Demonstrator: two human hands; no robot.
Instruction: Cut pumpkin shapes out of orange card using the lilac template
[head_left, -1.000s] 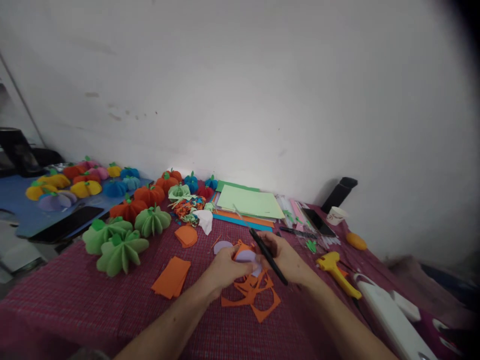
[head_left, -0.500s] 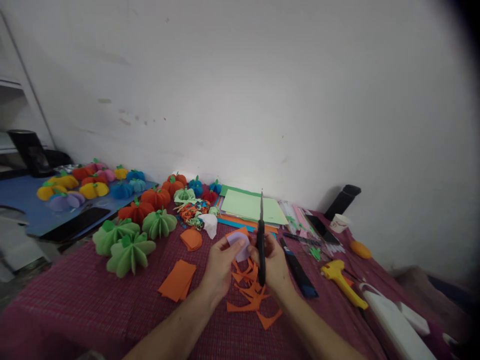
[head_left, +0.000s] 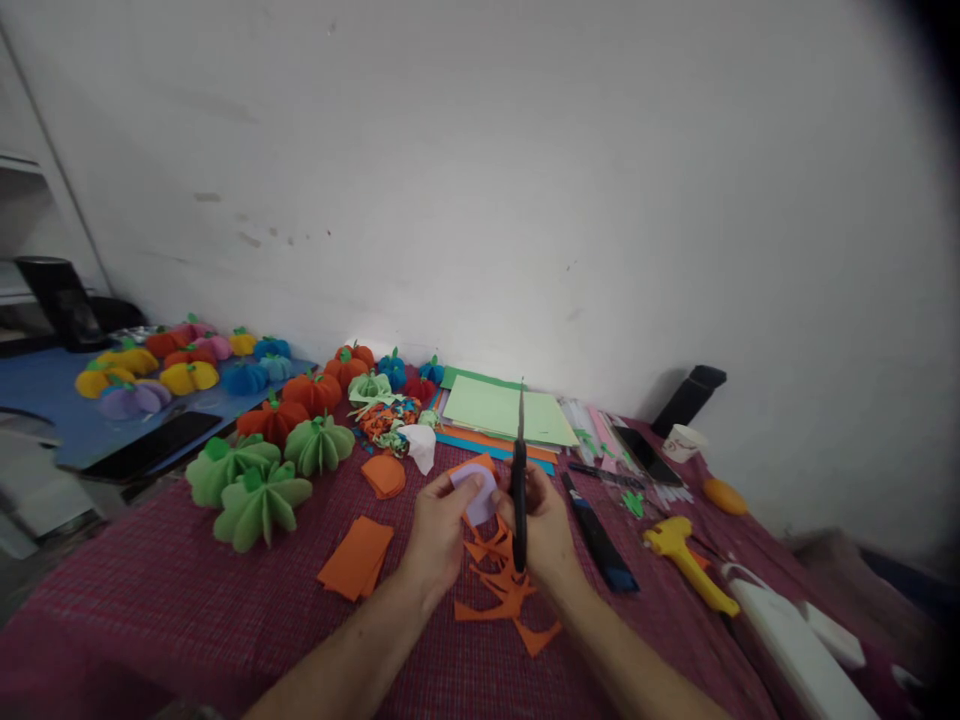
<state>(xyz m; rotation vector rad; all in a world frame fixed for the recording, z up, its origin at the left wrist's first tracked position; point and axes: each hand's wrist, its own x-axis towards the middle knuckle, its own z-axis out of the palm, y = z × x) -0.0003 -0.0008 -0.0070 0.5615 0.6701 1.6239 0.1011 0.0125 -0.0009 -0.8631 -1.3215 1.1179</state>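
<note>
Between thumb and fingers, my left hand [head_left: 441, 525] pinches a round lilac paper template [head_left: 475, 490] laid over a piece of orange paper [head_left: 480, 464]. Black-handled scissors [head_left: 520, 490] are gripped in my right hand [head_left: 549, 520], their blades pointing up and away from me. My right fingertips are close to the template's right edge; whether they touch it is unclear. Below both hands lie curved orange paper offcuts [head_left: 504, 590]. Left of them are a stack of orange paper rectangles [head_left: 357, 558] and a pile of cut orange rounds [head_left: 384, 476].
Several green paper pumpkins [head_left: 262, 500] and orange ones [head_left: 311, 394] stand at the left. Colored paper sheets [head_left: 502, 412] lie at the back. A black-and-blue cutter-like case [head_left: 600, 535], a yellow glue gun [head_left: 690, 565] and a paper cup [head_left: 682, 443] are on the right.
The view has shifted very slightly. Both hands remain almost in place, still holding the papers and the scissors.
</note>
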